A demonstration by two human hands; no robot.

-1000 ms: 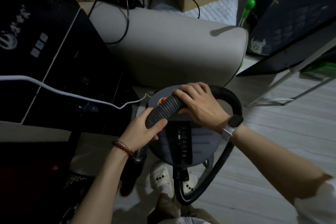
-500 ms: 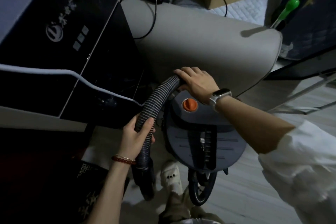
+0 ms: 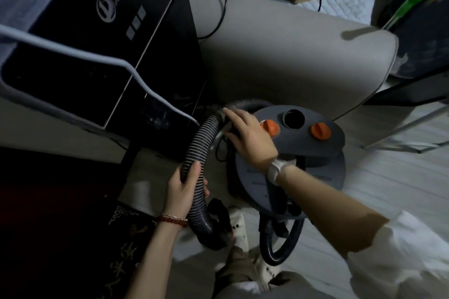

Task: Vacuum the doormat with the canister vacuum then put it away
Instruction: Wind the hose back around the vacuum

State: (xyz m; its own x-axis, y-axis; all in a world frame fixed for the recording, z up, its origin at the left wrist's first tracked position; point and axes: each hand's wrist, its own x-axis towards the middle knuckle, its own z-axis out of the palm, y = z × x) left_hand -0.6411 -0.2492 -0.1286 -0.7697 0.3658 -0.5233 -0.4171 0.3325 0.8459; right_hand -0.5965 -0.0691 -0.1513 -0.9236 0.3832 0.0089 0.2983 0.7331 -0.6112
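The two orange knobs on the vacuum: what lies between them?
In the head view, a round open port sits between the orange knobs on the canister vacuum.

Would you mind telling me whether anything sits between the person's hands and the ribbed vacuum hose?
Nothing visible does. The left hand already grips the dark ribbed vacuum hose partway along, and the right hand holds its upper end beside the grey round canister vacuum, near the orange knobs.

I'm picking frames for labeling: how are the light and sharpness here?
Head view: dim overall, the lower left nearly black; motion blur smears the right hand and hose; the vacuum stays readable; wide-angle bending at the edges.
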